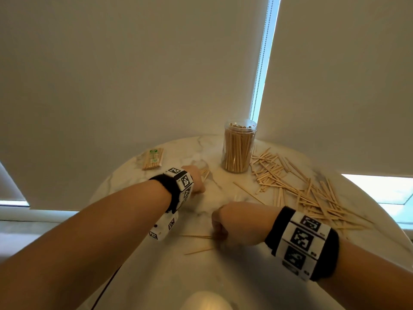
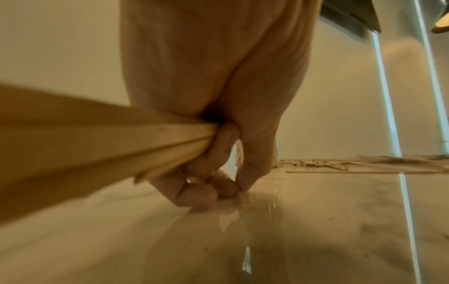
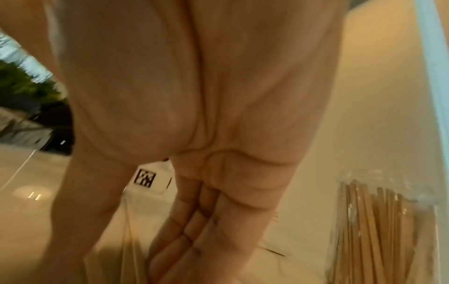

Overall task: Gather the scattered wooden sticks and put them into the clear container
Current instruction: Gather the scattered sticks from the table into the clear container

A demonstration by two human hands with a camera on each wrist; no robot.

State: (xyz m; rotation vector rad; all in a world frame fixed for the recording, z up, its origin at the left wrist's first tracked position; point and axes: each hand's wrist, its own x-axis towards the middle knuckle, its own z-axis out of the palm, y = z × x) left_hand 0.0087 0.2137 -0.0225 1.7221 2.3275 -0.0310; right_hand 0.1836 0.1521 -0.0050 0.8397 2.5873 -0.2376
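The clear container [image 1: 238,146] stands at the back of the round marble table [image 1: 143,182], packed with upright wooden sticks; it also shows in the right wrist view as the container [image 3: 379,230]. Loose wooden sticks [image 1: 301,191] lie scattered to its right. My left hand [image 1: 199,185] is left of the container, gripping a bundle of sticks [image 2: 97,144] in its curled fingers while thumb and forefinger of the left hand [image 2: 239,190] meet on the tabletop. My right hand [image 1: 218,231] is nearer me, its straight fingers [image 3: 182,240] pointing down beside two thin sticks [image 1: 196,237]. Its fingertips are hidden.
A wrapped packet of sticks [image 1: 153,158] lies at the table's back left. One long thin stick [image 1: 248,193] lies between my hands and the pile. Pale roller blinds hang close behind the table. A dark cable runs off the near left edge.
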